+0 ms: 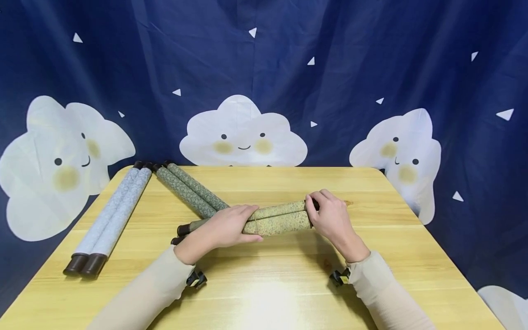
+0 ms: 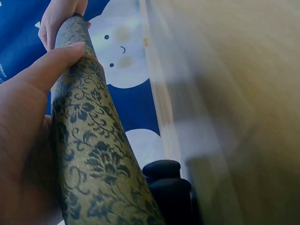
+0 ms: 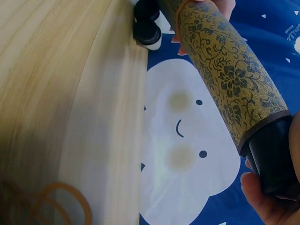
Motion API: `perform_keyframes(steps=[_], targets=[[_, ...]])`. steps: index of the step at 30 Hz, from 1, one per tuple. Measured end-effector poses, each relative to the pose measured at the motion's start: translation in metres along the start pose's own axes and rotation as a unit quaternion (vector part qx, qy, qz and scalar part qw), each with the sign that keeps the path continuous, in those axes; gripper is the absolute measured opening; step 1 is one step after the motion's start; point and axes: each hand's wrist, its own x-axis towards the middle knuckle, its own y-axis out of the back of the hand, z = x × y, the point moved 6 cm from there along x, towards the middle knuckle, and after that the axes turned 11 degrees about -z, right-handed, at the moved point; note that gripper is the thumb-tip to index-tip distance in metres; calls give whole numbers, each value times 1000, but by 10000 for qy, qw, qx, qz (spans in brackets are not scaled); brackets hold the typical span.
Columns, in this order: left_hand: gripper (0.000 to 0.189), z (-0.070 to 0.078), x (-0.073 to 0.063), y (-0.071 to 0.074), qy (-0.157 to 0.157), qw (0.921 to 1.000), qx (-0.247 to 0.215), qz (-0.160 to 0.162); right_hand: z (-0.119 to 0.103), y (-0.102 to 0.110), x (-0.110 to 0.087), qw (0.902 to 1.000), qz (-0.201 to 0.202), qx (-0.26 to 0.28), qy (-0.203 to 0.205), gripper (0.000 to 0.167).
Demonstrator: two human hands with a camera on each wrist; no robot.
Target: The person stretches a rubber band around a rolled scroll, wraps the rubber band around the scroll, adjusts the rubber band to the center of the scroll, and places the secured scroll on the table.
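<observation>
A gold scroll [image 1: 284, 223] with a dark floral pattern, rolled from both ends into two parallel rolls, is held aslant over the table. My left hand [image 1: 231, 224] grips it left of the middle; in the left wrist view the thumb lies along the cloth and the fingers go behind. A thin orange rubber band [image 2: 93, 61] circles the scroll just by that thumb. At the other end, my right hand [image 1: 330, 217] holds the dark end knob [image 3: 269, 154], fingertips curled beneath it. Dark knobs [image 1: 184, 230] stick out past my left wrist.
A green patterned double-rolled scroll [image 1: 187, 192] lies slanted behind my left hand, its near end hidden. Further left lies a pale blue one [image 1: 113, 213] on the wooden table [image 1: 264, 275]. Loose orange rubber bands [image 3: 61, 197] lie near my right hand. A blue curtain [image 1: 264, 55] hangs behind.
</observation>
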Motion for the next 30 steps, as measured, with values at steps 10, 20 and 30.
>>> perform_keyframes(steps=[10, 20, 30], targets=[[92, -6, -8, -2, 92, 9999, 4, -113, 1, -1, 0, 9999, -50, 90, -61, 23], [105, -1, 1, -5, -138, 9994, -269, -157, 1, -1, 0, 9999, -62, 59, -77, 25], [97, -2, 2, -2, -74, 9997, -155, -193, 2, -1, 0, 9999, -58, 102, -80, 24]])
